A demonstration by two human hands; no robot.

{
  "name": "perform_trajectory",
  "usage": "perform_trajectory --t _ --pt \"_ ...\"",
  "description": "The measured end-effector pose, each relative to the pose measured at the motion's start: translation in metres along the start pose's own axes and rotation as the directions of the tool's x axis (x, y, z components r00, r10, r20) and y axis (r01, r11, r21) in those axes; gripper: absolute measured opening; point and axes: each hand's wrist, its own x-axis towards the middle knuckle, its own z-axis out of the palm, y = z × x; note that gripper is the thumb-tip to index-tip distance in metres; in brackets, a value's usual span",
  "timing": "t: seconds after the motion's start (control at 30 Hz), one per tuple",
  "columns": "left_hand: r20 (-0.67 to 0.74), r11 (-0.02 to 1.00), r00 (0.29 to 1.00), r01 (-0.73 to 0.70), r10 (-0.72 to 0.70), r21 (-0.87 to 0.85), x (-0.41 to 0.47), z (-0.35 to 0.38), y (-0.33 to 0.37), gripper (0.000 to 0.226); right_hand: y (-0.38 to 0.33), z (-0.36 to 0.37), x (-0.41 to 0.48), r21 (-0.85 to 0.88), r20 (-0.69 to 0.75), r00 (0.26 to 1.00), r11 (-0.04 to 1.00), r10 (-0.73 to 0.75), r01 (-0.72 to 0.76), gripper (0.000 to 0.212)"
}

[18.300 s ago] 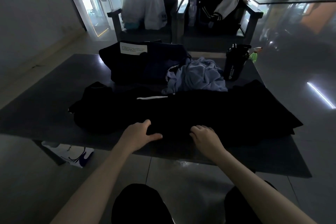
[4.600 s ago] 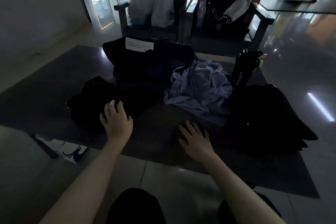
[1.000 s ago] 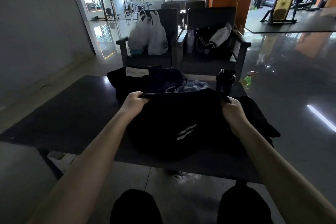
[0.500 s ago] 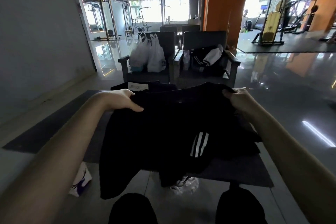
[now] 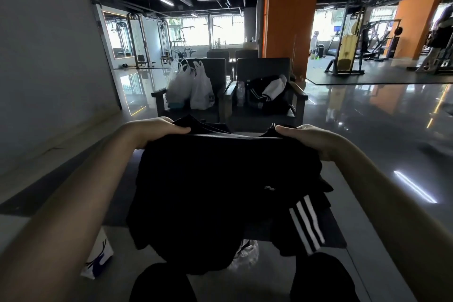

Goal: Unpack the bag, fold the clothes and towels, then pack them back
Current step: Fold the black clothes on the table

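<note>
No wording can be read. The black garment point(image 5: 208, 191) carries a small pale mark point(image 5: 269, 188) on its right side, too small to decipher, and three white stripes point(image 5: 306, 224) lower right.

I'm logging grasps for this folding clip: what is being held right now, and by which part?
One black garment, by its top edge: the left hand grips the left end, the right hand the right end; the rest hangs down.

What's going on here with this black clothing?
A person is holding up a black garment by its top edge, left hand gripping one corner and right hand the other. It hangs open over the dark table, white stripes showing at its lower right. It isn't folded yet.
</note>
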Motion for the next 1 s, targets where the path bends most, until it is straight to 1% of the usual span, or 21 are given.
perform_trajectory --t 0.07,0.1,0.17,0.2,0.27,0.3,0.33,0.37,0.4,0.43,0.47,0.5,0.57,0.6,0.67,0.7,0.83,0.87,0.93,1.0 --pt "0.01 0.999 1.0 0.02 -0.02 0.032 -0.004 -0.001 0.003 0.031 -0.001 -0.005 -0.005 -0.065 0.088 0.996 0.998 0.026 -0.02 0.035" --pt "0.014 0.998 1.0 0.019 -0.02 0.052 -0.005 -0.003 0.004 0.035 -0.001 -0.007 -0.005 -0.083 0.093 0.995 0.996 0.029 -0.021 0.031" --pt "0.023 0.994 1.0 0.014 -0.017 0.113 -0.006 -0.005 0.005 0.04 0.002 -0.01 -0.002 -0.054 0.043 0.999 0.998 0.016 -0.013 0.029" --pt "0.041 0.99 0.999 0.009 -0.015 0.138 -0.006 -0.005 0.004 0.037 0.003 -0.012 -0.001 -0.025 0.014 1.0 1.0 -0.001 0.002 0.027" --pt "0.115 0.991 0.993 -0.019 0.003 0.134 -0.004 -0.005 0.0 0.024 0.005 -0.016 0.002 0.012 -0.028 0.998 0.998 -0.055 0.055 0.016" --pt "0.154 0.992 0.988 -0.03 0.011 0.122 -0.003 -0.005 -0.002 0.018 0.006 -0.018 0.005 0.01 -0.059 0.995 0.997 -0.082 0.083 0.009" --pt "0.175 0.988 0.985 -0.034 0.008 0.148 0.0 -0.005 -0.005 0.017 0.008 -0.019 0.007 -0.017 -0.103 0.989 0.994 -0.109 0.108 0.006" --pt "0.162 0.974 0.987 -0.033 -0.004 0.225 0.004 -0.006 -0.008 0.018 0.009 -0.021 0.011 -0.067 -0.156 0.978 0.989 -0.141 0.132 0.011" --pt "0.111 0.942 0.994 -0.03 -0.008 0.333 0.011 -0.006 -0.011 0.016 0.012 -0.021 0.015 -0.131 -0.204 0.964 0.98 -0.173 0.148 0.017" --pt "0.036 0.905 0.999 -0.024 0.009 0.425 0.019 -0.005 -0.014 0.015 0.015 -0.019 0.021 -0.197 -0.246 0.949 0.969 -0.196 0.149 0.022" --pt "-0.036 0.88 0.999 -0.016 0.037 0.474 0.028 -0.004 -0.019 0.013 0.019 -0.017 0.028 -0.252 -0.29 0.933 0.958 -0.212 0.139 0.024" --pt "-0.09 0.878 0.994 -0.012 0.062 0.478 0.037 -0.002 -0.023 0.013 0.024 -0.014 0.036 -0.29 -0.343 0.912 0.949 -0.225 0.126 0.022" --pt "-0.154 0.895 0.983 -0.021 0.1 0.445 0.053 0.004 -0.033 0.007 0.034 -0.008 0.049 -0.364 -0.456 0.854 0.928 -0.251 0.079 0.016" --pt "-0.187 0.895 0.975 -0.021 0.116 0.446 0.06 0.007 -0.037 0.007 0.039 -0.004 0.053 -0.407 -0.495 0.829 0.912 -0.26 0.044 0.018" --pt "-0.27 0.884 0.952 -0.002 0.144 0.467 0.076 0.009 -0.047 0.017 0.048 0.0 0.061 -0.48 -0.547 0.797 0.876 -0.258 -0.046 0.026" --pt "-0.304 0.879 0.94 0.008 0.156 0.477 0.083 0.01 -0.052 0.018 0.052 0.002 0.066 -0.505 -0.572 0.783 0.857 -0.246 -0.099 0.028" --pt "-0.384 0.901 0.91 0.028 0.155 0.432 0.115 0.012 -0.066 0.024 0.069 0.005 0.09 -0.565 -0.642 0.732 0.786 -0.229 -0.25 0.022" --pt "-0.393 0.905 0.907 0.035 0.149 0.424 0.118 0.014 -0.067 0.025 0.072 0.006 0.092 -0.577 -0.651 0.725 0.767 -0.224 -0.28 0.022" --pt "-0.393 0.91 0.911 0.05 0.127 0.411 0.134 0.017 -0.071 0.022 0.08 0.004 0.107 -0.588 -0.654 0.736 0.731 -0.178 -0.346 0.024" --pt "-0.39 0.902 0.917 0.098 0.082 0.42 0.15 0.02 -0.074 0.015 0.087 -0.001 0.124 -0.539 -0.652 0.754 0.746 -0.076 -0.391 0.024"
